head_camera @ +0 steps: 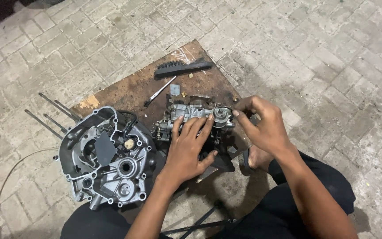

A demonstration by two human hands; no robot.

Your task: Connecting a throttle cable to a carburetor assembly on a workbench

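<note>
A grey metal carburetor [190, 111] rests on a stained wooden board [129, 90] laid on the paved ground. My left hand [190, 148] lies over its near side, fingers spread across the body and gripping it. My right hand [261, 126] comes in from the right, its fingertips pinched on the round cap [221, 116] at the carburetor's right end. The lower part of the carburetor is hidden under my left hand.
An open grey engine crankcase [107, 161] with long studs [51, 113] lies at the left. A black brush [183, 68] and a thin metal tool [160, 91] lie on the board's far side. Brick paving [332, 57] surrounds everything. My dark-trousered legs [319, 186] and bare foot sit at the bottom.
</note>
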